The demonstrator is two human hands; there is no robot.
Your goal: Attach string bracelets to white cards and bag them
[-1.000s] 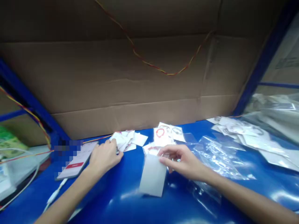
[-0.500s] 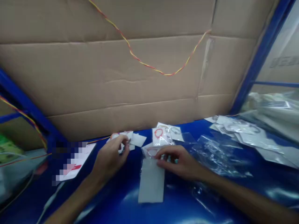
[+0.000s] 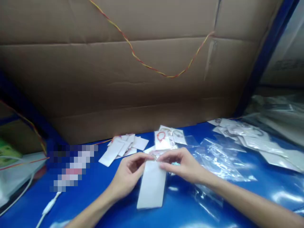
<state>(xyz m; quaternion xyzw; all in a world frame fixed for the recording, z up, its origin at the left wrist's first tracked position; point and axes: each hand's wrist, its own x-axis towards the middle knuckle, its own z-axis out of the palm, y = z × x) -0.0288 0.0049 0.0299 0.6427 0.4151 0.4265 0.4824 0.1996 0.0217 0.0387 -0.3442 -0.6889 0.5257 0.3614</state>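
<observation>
Hands, left and right, pinch the white card's top edge (fingertips closed on it).

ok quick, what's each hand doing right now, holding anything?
Left hand: fingers pinched on the top edge of the white card.
Right hand: fingers pinched on the same card's top edge, from the other side.

White rectangular card, plain and blank-faced, long axis running near to far, slightly tilted. Lies low over blue worktop at centre, far end pinched between both hands.
</observation>
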